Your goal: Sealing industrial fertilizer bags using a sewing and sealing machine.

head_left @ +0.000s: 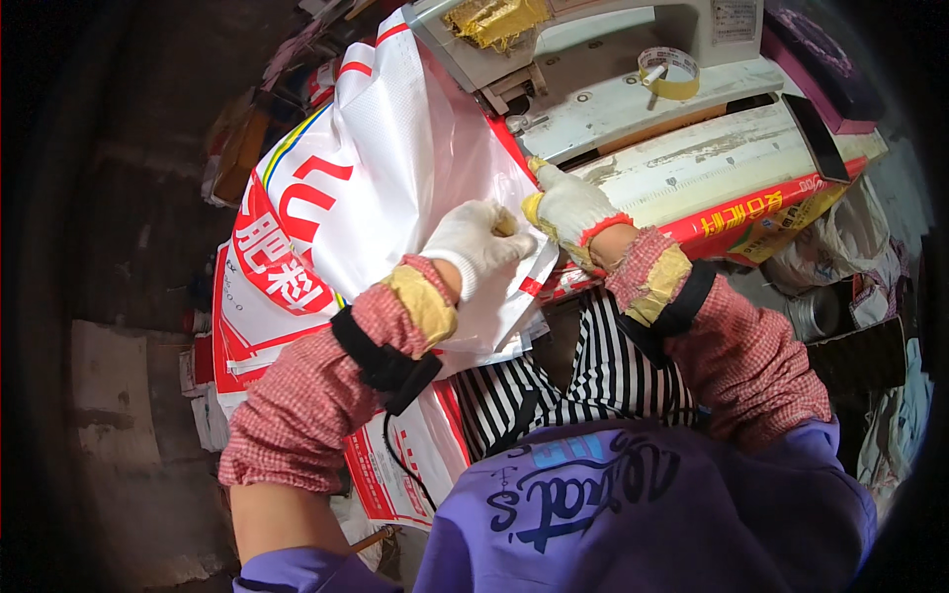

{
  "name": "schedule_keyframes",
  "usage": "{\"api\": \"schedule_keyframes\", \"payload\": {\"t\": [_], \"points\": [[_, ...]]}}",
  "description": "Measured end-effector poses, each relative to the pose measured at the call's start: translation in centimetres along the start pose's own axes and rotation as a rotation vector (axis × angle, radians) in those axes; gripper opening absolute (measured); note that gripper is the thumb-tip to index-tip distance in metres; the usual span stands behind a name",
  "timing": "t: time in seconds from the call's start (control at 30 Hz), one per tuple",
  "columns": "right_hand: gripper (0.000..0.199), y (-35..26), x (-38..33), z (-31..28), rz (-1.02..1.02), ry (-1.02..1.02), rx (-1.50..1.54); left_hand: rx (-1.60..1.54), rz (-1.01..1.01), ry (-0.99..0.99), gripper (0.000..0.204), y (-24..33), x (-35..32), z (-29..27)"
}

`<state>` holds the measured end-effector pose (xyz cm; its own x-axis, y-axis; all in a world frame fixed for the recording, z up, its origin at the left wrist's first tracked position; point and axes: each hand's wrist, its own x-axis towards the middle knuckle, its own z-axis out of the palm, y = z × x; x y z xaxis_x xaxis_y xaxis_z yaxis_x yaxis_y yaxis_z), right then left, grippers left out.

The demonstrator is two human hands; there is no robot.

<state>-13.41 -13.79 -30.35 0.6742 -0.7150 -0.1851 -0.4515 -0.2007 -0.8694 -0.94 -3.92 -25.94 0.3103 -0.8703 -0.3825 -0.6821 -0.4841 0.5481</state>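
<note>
Both gloved hands, left hand (481, 240) and right hand (570, 208), grip the white sack (395, 168) edge with clenched fingers, just before the sewing machine (593, 69), seemingly not yet stitched.

A worn pale worktable (692, 163) bears a tape roll (669, 72); the dark floor (129, 247) lies left.

Tape roll (668, 71) on machine (633, 109), behind sack (395, 188)
</note>
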Motion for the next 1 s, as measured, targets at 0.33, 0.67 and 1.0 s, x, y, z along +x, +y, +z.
{"api": "schedule_keyframes", "payload": {"t": [0.33,0.67,1.0], "points": [[0.062,-0.6,1.2,0.1,0.015,-0.010,-0.105,0.151,0.419,0.023,0.024,0.2,-0.3,2.5],[0.030,-1.9,-1.6,4.0,0.049,0.219,-0.620,1.298,0.679,-0.404,0.033,7.2,-10.2,-5.1],[0.030,-2.2,1.3,3.4,0.096,0.051,-0.602,1.051,0.845,-0.379,0.007,9.0,-10.6,-0.6]]}}
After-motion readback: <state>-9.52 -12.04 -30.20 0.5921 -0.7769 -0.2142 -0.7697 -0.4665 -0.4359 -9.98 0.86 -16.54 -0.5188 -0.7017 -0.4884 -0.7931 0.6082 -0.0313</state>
